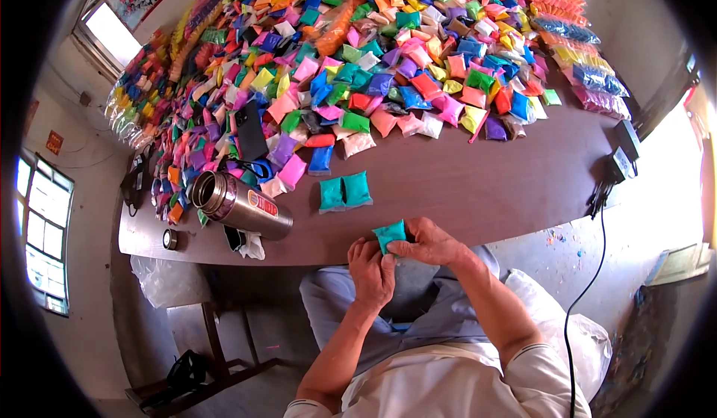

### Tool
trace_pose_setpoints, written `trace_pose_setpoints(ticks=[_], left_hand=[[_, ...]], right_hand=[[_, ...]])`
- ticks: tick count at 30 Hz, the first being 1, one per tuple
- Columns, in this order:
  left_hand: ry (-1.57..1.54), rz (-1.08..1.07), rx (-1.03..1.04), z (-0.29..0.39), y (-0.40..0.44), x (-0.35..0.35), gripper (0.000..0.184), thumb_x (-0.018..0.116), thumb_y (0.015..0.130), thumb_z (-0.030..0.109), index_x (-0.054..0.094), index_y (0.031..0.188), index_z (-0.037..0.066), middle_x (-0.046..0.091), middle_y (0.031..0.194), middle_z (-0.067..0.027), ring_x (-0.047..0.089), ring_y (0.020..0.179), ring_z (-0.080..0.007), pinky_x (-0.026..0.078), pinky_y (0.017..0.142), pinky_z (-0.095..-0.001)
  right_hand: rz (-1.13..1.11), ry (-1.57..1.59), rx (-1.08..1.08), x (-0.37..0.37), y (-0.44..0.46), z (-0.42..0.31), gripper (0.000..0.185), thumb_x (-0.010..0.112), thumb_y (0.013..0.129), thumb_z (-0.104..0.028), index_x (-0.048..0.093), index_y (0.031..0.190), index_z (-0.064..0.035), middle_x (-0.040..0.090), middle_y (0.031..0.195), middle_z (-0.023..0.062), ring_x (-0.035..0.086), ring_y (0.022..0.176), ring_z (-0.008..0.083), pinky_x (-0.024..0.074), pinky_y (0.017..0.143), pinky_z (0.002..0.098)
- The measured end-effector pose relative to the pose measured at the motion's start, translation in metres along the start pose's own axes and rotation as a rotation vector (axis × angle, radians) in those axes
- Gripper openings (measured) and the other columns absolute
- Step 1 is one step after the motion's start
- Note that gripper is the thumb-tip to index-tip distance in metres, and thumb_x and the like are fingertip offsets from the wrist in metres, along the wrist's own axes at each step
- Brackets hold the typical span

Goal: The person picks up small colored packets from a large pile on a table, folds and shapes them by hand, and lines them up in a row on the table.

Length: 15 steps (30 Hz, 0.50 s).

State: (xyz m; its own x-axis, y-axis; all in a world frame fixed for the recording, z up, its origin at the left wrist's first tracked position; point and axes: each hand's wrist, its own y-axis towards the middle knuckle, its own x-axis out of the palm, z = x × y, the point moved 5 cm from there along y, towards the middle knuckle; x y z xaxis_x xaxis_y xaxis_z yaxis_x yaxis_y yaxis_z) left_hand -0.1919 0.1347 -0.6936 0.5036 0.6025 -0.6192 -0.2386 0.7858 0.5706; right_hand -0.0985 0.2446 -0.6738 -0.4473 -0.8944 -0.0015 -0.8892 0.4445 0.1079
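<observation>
A small teal packet (390,233), soft and pillow-shaped, is held up just off the table's front edge. My right hand (432,243) pinches its right side between thumb and fingers. My left hand (371,274) is closed at the packet's lower left edge, thumb and fingertips against it; the exact grip there is partly hidden. On the table beyond my hands, two more teal packets (345,192) lie side by side, touching.
A big heap of coloured packets (418,59) covers the back of the brown table (463,186). An open steel flask (254,207) stands left, its lid (170,239) beside it. A black phone (251,131) leans on the heap. Black adapters (621,162) with a hanging cable sit right.
</observation>
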Motion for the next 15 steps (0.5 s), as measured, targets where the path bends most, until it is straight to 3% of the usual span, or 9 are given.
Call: trace_pose_setpoints(ticks=[4,6,10,13,15], left_hand=[[0.038,-0.017,0.017,0.0010,0.0000,0.0016,0.038,0.041,0.099,0.028,0.064,0.087,0.001,0.059,0.090,-0.0140,0.055,0.090,-0.0361,0.038,0.097,-0.0481],[0.045,-0.009,0.024,0.0015,0.0008,0.0011,0.037,0.041,0.099,0.028,0.064,0.086,0.002,0.059,0.090,-0.0139,0.055,0.090,-0.0360,0.038,0.097,-0.0481],[0.035,-0.009,-0.005,0.0008,-0.0005,-0.0003,0.038,0.040,0.099,0.026,0.064,0.082,0.002,0.059,0.090,-0.0137,0.055,0.089,-0.0355,0.039,0.096,-0.0482],[0.040,0.005,-0.004,0.0011,0.0004,0.0002,0.039,0.040,0.099,0.026,0.064,0.081,0.002,0.059,0.090,-0.0136,0.055,0.089,-0.0351,0.039,0.096,-0.0480],[0.039,0.022,0.006,0.0022,0.0009,0.0000,0.039,0.040,0.100,0.027,0.064,0.080,0.002,0.059,0.090,-0.0136,0.055,0.089,-0.0348,0.039,0.097,-0.0478]], right_hand=[[0.001,0.031,-0.012,0.0026,-0.0019,0.0116,0.013,0.064,0.091,-0.012,0.059,0.092,-0.0004,0.062,0.072,0.0020,0.059,0.068,0.0095,0.0471,0.060,0.0267],[0.014,0.163,-0.015,0.0044,-0.0021,0.0100,0.021,0.067,0.093,-0.022,0.059,0.097,-0.0035,0.054,0.080,-0.0042,0.046,0.071,0.0040,0.0384,0.059,0.0239],[-0.039,0.183,0.071,0.0069,-0.0024,0.0051,0.020,0.065,0.094,-0.022,0.060,0.097,-0.0027,0.056,0.081,-0.0042,0.046,0.072,0.0034,0.0384,0.059,0.0238],[0.100,0.251,0.095,0.0069,-0.0024,0.0082,0.019,0.063,0.095,-0.021,0.062,0.096,-0.0020,0.056,0.079,-0.0051,0.046,0.071,0.0030,0.0375,0.058,0.0233],[0.115,0.231,0.024,0.0055,-0.0027,0.0083,0.022,0.059,0.097,-0.020,0.062,0.100,0.0012,0.058,0.076,-0.0028,0.053,0.069,0.0039,0.0430,0.058,0.0209]])
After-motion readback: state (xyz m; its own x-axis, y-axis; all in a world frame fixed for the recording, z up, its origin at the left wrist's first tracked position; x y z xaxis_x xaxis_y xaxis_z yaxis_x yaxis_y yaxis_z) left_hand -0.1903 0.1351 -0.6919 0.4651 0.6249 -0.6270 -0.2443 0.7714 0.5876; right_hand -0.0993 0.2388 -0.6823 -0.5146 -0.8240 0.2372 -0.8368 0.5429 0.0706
